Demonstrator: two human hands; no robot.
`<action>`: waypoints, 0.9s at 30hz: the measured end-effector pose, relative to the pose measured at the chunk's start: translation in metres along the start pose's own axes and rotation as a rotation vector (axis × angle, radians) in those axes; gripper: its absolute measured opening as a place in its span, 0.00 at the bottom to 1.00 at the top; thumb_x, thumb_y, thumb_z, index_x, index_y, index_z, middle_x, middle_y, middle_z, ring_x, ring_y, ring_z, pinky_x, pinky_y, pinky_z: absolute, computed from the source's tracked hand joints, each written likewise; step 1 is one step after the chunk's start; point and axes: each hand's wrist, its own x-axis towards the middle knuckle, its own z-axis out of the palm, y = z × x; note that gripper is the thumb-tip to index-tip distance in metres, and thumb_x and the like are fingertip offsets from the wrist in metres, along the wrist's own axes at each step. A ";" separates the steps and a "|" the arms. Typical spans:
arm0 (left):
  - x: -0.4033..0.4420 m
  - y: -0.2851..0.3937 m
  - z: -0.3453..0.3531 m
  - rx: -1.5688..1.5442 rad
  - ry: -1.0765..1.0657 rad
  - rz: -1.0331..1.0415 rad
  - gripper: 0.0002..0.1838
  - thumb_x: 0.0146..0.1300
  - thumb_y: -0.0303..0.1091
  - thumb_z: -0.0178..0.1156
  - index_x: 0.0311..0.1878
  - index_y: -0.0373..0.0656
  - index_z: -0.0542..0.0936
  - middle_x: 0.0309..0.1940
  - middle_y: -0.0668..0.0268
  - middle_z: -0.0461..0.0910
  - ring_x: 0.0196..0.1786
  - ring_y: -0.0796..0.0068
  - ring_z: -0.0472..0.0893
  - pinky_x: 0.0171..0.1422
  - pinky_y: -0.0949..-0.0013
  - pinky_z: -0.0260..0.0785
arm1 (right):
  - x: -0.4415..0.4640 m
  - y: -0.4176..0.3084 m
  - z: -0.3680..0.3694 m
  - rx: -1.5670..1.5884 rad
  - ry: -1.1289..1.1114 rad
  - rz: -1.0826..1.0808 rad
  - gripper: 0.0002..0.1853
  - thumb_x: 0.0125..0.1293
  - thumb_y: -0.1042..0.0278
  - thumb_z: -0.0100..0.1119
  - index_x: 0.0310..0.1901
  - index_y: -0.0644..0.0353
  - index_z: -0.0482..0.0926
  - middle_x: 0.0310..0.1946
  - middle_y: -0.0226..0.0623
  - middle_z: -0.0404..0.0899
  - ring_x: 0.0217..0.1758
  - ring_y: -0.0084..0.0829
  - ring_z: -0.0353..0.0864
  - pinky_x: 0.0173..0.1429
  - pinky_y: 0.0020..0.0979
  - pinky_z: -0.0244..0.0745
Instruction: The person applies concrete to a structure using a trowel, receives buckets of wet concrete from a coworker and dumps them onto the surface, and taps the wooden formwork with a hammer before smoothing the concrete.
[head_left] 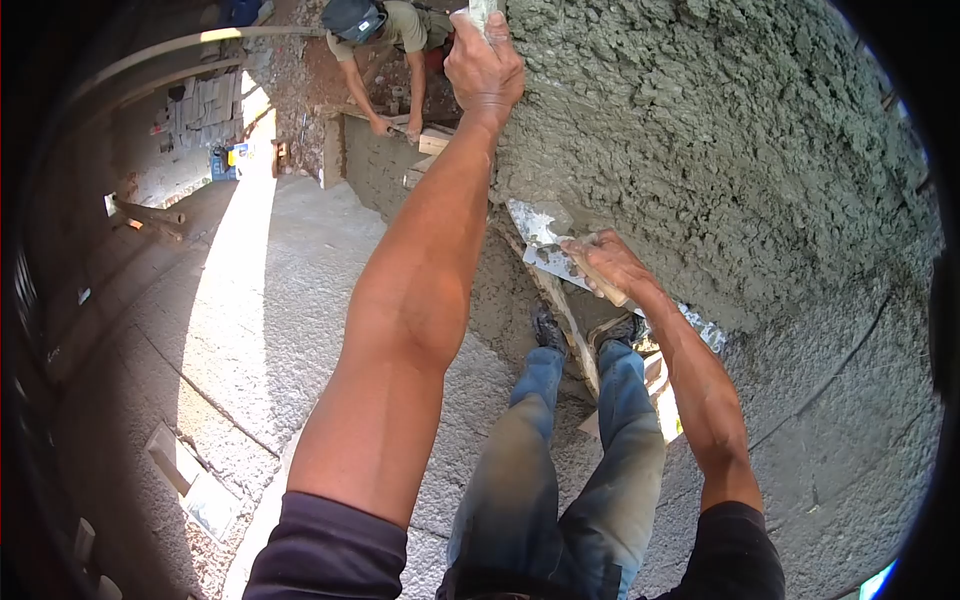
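Observation:
My left hand [485, 68] reaches up to the top of the view, its fingers wrapped round a pale, straight-edged strip [483, 10] that runs out of frame. Lower right, my right hand [612, 262] grips the wooden handle of a plastering trowel [545, 258]. The trowel's metal blade is smeared with grey mortar and lies at the lower edge of the wall. Rough wet mortar covers this wall [690, 130], with a smoother band near the blade. Whether blade and mortar touch, I cannot tell.
A co-worker [395, 50] in a cap bends over a wooden board [435, 140] at upper left. A wooden pole [565, 320] lies between my boots. Sunlight crosses the rough concrete floor [330, 260]. Blue and yellow containers [225, 162] and cut boards [185, 465] sit at left.

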 end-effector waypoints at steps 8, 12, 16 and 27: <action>0.005 0.007 -0.007 -0.017 -0.063 -0.026 0.29 0.72 0.53 0.43 0.51 0.27 0.68 0.34 0.39 0.79 0.36 0.34 0.79 0.42 0.43 0.71 | -0.028 -0.052 -0.018 -0.018 0.040 -0.179 0.24 0.68 0.47 0.56 0.43 0.66 0.78 0.20 0.33 0.74 0.18 0.26 0.73 0.23 0.33 0.71; 0.002 0.000 0.000 0.003 -0.001 -0.032 0.26 0.72 0.53 0.43 0.47 0.33 0.69 0.34 0.40 0.79 0.37 0.35 0.79 0.42 0.42 0.70 | -0.055 -0.051 -0.008 -0.290 0.374 -0.373 0.27 0.71 0.48 0.51 0.49 0.70 0.76 0.25 0.47 0.79 0.28 0.44 0.79 0.38 0.42 0.74; 0.003 0.003 -0.003 0.074 -0.116 -0.150 0.28 0.72 0.45 0.47 0.61 0.27 0.70 0.43 0.35 0.78 0.45 0.35 0.77 0.50 0.47 0.70 | -0.028 -0.074 -0.011 -0.311 0.549 -0.384 0.25 0.74 0.50 0.46 0.46 0.70 0.74 0.29 0.62 0.80 0.38 0.58 0.82 0.45 0.48 0.75; 0.003 -0.001 -0.003 0.060 -0.206 -0.212 0.30 0.70 0.43 0.48 0.65 0.26 0.66 0.45 0.37 0.79 0.46 0.37 0.77 0.51 0.49 0.70 | -0.032 0.053 -0.026 -0.775 0.764 -0.204 0.21 0.72 0.50 0.46 0.42 0.63 0.74 0.31 0.59 0.82 0.38 0.58 0.82 0.44 0.54 0.75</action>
